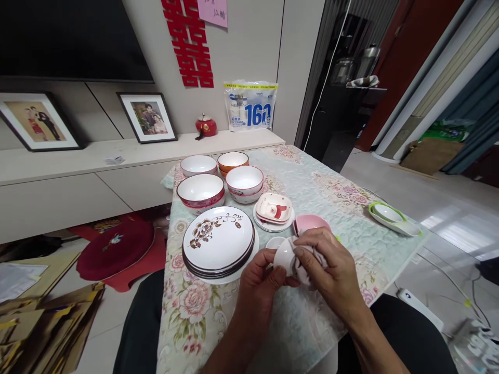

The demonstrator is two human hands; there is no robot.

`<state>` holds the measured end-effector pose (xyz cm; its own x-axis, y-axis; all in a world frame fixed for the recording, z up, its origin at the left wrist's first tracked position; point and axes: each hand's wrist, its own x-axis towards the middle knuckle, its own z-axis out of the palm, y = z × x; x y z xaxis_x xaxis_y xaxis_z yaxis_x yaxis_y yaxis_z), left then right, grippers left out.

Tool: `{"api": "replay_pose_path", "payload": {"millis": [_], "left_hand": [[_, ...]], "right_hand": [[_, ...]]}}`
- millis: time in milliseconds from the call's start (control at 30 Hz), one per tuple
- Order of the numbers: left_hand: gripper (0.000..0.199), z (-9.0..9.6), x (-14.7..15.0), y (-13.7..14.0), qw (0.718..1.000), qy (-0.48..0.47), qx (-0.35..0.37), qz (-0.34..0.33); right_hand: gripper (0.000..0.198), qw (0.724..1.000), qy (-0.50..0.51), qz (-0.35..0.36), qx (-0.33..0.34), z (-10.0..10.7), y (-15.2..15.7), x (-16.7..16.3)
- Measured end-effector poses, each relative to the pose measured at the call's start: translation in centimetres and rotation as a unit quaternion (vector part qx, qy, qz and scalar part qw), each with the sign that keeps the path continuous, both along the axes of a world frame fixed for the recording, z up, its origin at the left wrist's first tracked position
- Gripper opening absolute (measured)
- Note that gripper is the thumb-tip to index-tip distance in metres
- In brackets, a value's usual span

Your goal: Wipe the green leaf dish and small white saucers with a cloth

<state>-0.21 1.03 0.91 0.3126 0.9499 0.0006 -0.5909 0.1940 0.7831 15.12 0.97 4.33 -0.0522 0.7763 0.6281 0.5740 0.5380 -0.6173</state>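
My left hand (pixel 262 278) pinches the edge of a small white dish (pixel 284 256) over the near part of the table. Pressed against the dish's right side is a pale cloth (pixel 307 266), gripped by my right hand (pixel 331 265). Just behind my hands stand a pink bowl (pixel 312 222) and another small white dish (pixel 275 242), both partly hidden. A stack of white plates (pixel 218 239) with brown flowers lies to the left. Square dishes (pixel 274 208) with a red-scarf picture sit on round plates beyond.
Stacked bowls (pixel 200 190) stand at the table's far left. Green-rimmed dishes (pixel 386 214) lie near the right edge of the flowered tablecloth (pixel 307 176). A red stool (pixel 117 246) and flattened cardboard (pixel 50 332) are on the floor at left; a power strip (pixel 419 307) lies at right.
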Motion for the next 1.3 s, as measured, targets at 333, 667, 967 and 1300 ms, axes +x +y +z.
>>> {"api": "replay_pose_path", "payload": {"millis": [333,667,967,1300], "left_hand": [[0.019,0.3,0.1,0.0,0.999,-0.014,-0.032,0.013],[0.019,0.8,0.1,-0.1,0.997,-0.046,-0.051,0.021],[0.022,0.4,0.0,0.0,0.997,-0.004,-0.046,0.055],[0.023,0.7,0.3,-0.1,0.997,-0.003,-0.059,0.044]], "right_hand": [[0.010,1.000,-0.019,-0.005,-0.011,-0.1,0.2,0.1],[0.015,0.993,-0.093,0.069,-0.031,0.6,-1.0,-0.7],[0.013,0.987,-0.145,-0.008,-0.062,0.3,-1.3,-1.0],[0.009,0.986,-0.156,-0.054,-0.033,0.1,-0.9,-0.3]]}}
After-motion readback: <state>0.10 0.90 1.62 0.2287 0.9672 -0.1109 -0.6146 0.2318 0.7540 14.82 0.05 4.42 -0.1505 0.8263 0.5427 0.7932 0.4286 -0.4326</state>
